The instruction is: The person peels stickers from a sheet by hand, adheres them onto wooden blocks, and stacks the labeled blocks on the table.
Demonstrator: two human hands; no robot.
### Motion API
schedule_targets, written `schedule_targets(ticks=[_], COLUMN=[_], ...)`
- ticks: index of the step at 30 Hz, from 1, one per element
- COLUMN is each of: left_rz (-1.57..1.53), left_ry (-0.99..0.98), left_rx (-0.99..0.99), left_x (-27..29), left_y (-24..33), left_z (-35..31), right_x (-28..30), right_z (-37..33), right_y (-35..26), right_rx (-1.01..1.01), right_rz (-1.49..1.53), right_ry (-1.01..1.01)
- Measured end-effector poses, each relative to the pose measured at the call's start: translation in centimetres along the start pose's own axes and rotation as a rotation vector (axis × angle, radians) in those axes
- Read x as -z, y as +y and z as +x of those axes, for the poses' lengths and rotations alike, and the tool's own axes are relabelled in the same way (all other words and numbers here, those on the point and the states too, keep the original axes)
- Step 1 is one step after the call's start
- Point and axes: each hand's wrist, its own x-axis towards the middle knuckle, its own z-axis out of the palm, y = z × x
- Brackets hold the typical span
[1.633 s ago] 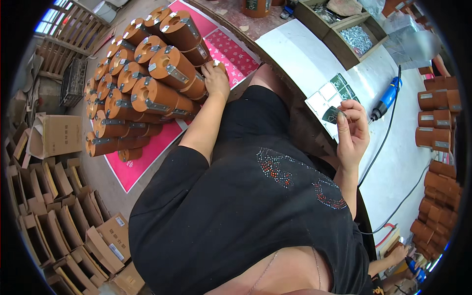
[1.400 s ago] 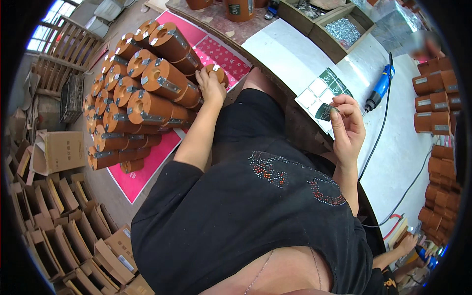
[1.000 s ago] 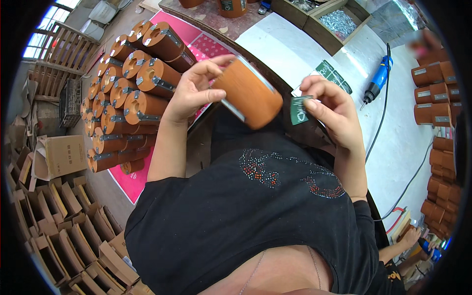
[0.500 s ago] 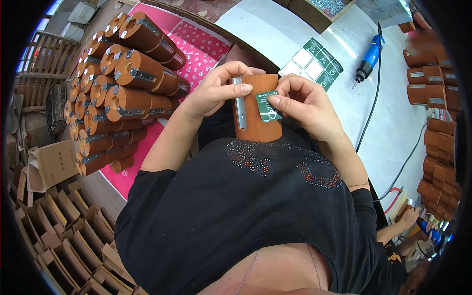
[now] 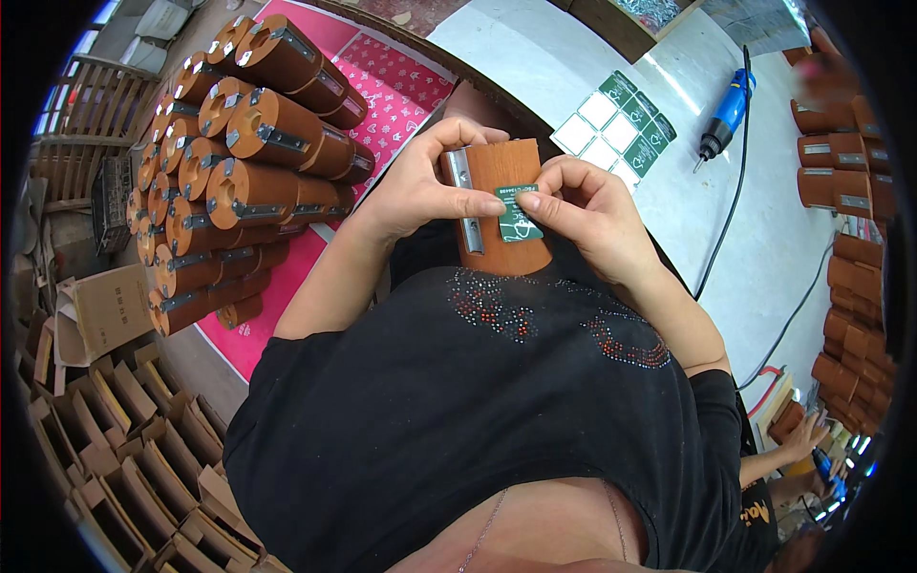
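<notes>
In front of my chest stands a brown wooden cylinder [image 5: 506,258] with a metal strip [image 5: 466,205] set into its left side. My left hand [image 5: 430,186] is closed round the cylinder's left side, its thumb pressing the edge of a green sticker [image 5: 518,218]. The sticker lies against the front of the wood. My right hand [image 5: 592,210] is closed at the cylinder's right side, with thumb and forefinger pinching the sticker's upper right corner. A sheet of green and white stickers [image 5: 619,129] rests on the white table just beyond.
Stacked wooden cylinders [image 5: 272,129] stand at the left on a pink cloth [image 5: 406,81]. A blue electric screwdriver [image 5: 728,115] with a black cord lies on the white table [image 5: 764,248]. Cardboard boxes [image 5: 143,458] fill the lower left. Another person's hand [image 5: 802,437] shows at lower right.
The sticker has come down flatter against the cylinder. My left thumb has moved from the cylinder's upper edge to the sticker. The cylinder has tilted slightly.
</notes>
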Motion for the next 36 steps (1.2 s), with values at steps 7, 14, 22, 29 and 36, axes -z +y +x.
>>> schedule_targets(ticks=[7,14,22,29,36], left_rz=[0.051,0.126,0.146,0.159,0.100], left_ry=[0.011,0.037,0.053,0.031,0.084], left_rx=[-0.011,-0.009,-0.008,-0.051,-0.016], left_x=[0.0,-0.5,-0.9,-0.9,-0.8], left_y=[0.2,0.6,0.7,1.0,0.7], left_z=[-0.1,-0.2,-0.3,-0.5,0.0], right_x=[-0.2,-0.4,-0.5,1.2,1.1], right_z=[0.0,-0.1,-0.2,0.5,0.6], right_y=[-0.1,-0.1,0.2,0.0,0.8], right_rx=[0.045,0.092,0.078,0.097,0.056], right_rz=[-0.034,-0.156,-0.117,-0.367,-0.201], right_ry=[0.013,0.056,0.045,0.063,-0.266])
